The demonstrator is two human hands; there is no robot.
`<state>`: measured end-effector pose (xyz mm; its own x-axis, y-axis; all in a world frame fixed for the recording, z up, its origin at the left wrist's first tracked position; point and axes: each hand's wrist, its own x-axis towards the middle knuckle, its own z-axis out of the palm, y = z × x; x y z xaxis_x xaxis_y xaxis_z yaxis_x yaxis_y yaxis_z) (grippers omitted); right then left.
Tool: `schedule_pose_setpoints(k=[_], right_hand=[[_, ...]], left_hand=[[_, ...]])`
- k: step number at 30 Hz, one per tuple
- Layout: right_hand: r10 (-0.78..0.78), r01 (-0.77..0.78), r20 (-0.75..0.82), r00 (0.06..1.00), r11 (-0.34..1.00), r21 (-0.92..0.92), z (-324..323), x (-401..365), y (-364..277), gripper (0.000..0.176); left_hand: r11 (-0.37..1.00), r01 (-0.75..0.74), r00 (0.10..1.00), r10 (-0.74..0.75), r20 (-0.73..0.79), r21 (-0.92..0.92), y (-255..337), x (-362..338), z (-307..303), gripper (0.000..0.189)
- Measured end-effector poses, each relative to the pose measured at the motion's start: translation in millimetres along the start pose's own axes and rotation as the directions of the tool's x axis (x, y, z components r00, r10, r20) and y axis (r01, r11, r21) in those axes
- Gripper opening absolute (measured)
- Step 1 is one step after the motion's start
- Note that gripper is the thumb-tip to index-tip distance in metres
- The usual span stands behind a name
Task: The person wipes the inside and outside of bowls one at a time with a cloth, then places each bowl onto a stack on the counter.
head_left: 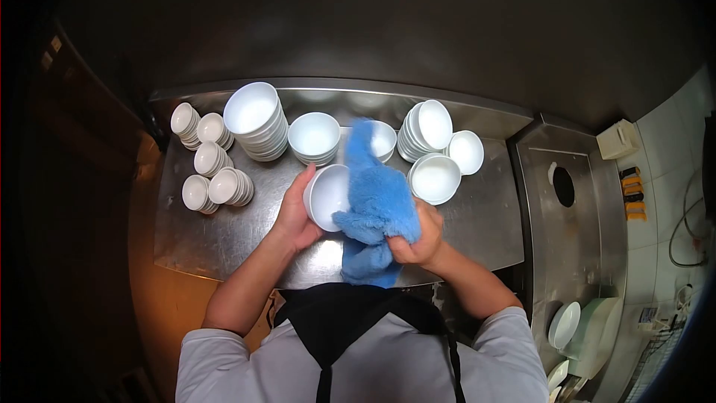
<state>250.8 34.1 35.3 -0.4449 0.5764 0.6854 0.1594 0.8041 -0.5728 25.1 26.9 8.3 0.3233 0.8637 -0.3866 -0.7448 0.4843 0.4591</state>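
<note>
My left hand [298, 213] is closed around the outer side of a white bowl [325, 198], which is tilted with its mouth toward the right. In my right hand [422, 235] a fluffy blue cloth [380, 201] is bunched up. The cloth lies against the right side of the bowl and hides part of it. One end of the cloth sticks up toward the back, smeared by motion, and another hangs down near the table's front edge. Behind the held bowl stands a short stack of white bowls [314, 138]. Another white bowl [383, 140] is partly covered by the cloth.
A tall bowl stack [253, 116] and several stacks of small cups [212, 157] stand at the left of the steel table [477, 231]. More bowls [435, 177] sit at the right. Beyond is a steel sink counter [552, 254] with a round hole and an oval dish [564, 325].
</note>
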Motion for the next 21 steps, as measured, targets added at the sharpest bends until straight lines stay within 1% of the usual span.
schedule_pose_setpoints(k=[1,3,4,5,7,8,9,10,11,13,14,17,18,19,20,21], right_hand=[[0.092,-0.093,0.026,0.995,0.995,0.023,-5.2,4.2,-8.3,0.028],[0.198,-0.228,0.234,0.952,0.968,0.107,-16.6,23.1,-18.5,0.025],[0.245,-0.301,0.332,0.911,0.945,0.129,-21.7,26.8,-20.2,0.023],[0.339,-0.367,0.222,0.914,0.925,0.101,-16.3,25.0,-21.4,0.027],[0.499,-0.497,-0.024,0.866,0.865,0.064,10.6,23.1,-18.2,0.034],[0.346,-0.35,-0.071,0.936,0.934,-0.066,20.6,21.0,-10.7,0.042],[0.175,-0.189,-0.09,0.98,0.964,-0.188,35.5,17.4,-1.5,0.05],[-0.005,-0.021,-0.085,0.996,0.954,-0.299,48.6,13.7,6.7,0.058],[-0.019,0.031,0.043,0.999,0.957,-0.289,57.6,7.0,11.2,0.066],[-0.04,0.121,0.304,0.952,0.959,-0.255,66.5,-12.7,16.3,0.083],[-0.038,0.165,0.402,0.915,0.944,-0.285,65.4,-15.8,23.9,0.087],[0.006,0.13,0.455,0.891,0.954,-0.268,66.1,-24.5,32.3,0.09],[0.066,-0.012,0.33,0.942,0.987,-0.162,72.7,-25.3,27.4,0.089],[0.144,-0.14,0.211,0.967,0.99,-0.035,85.2,-29.2,17.1,0.089],[0.238,-0.249,0.104,0.966,0.962,0.109,92.9,-32.4,8.8,0.088],[0.352,-0.375,0.129,0.927,0.876,0.303,94.2,-33.4,3.5,0.087]], left_hand=[[0.999,-0.033,0.999,0.033,-0.025,0.022,0.4,1.3,-4.3,0.059],[0.993,-0.091,0.993,0.096,-0.071,0.071,2.4,2.1,-9.0,0.059],[0.992,-0.105,0.993,0.108,-0.049,0.075,2.7,1.6,-7.4,0.059],[0.995,-0.066,0.997,0.068,-0.024,0.072,2.4,-0.3,-2.9,0.059],[0.997,0.021,0.999,-0.023,0.035,0.075,-0.8,-4.8,13.5,0.059],[0.998,0.021,0.999,-0.024,0.046,0.064,-8.2,-0.1,12.0,0.058],[0.999,0.018,0.998,-0.021,0.061,0.039,-13.4,1.1,13.1,0.057],[0.996,-0.056,0.998,0.057,-0.011,0.064,-18.8,3.1,11.1,0.054],[0.987,-0.129,0.987,0.137,-0.085,0.092,-20.5,3.4,6.9,0.052],[0.997,-0.025,0.998,0.029,-0.056,0.069,-11.0,1.4,0.3,0.047],[0.998,0.033,0.999,-0.031,-0.037,0.058,-8.5,0.7,-1.9,0.045],[0.962,-0.1,0.99,0.121,-0.067,0.254,-17.4,-0.6,1.2,0.04],[0.95,-0.174,0.977,0.199,-0.072,0.261,-21.0,-0.3,2.6,0.037],[0.85,-0.28,0.944,0.328,-0.032,0.447,-21.5,-1.2,4.3,0.037],[0.704,-0.368,0.896,0.442,0.031,0.608,-21.7,-3.3,6.0,0.037],[0.521,-0.431,0.837,0.535,0.111,0.737,-22.4,-4.1,7.2,0.037]])
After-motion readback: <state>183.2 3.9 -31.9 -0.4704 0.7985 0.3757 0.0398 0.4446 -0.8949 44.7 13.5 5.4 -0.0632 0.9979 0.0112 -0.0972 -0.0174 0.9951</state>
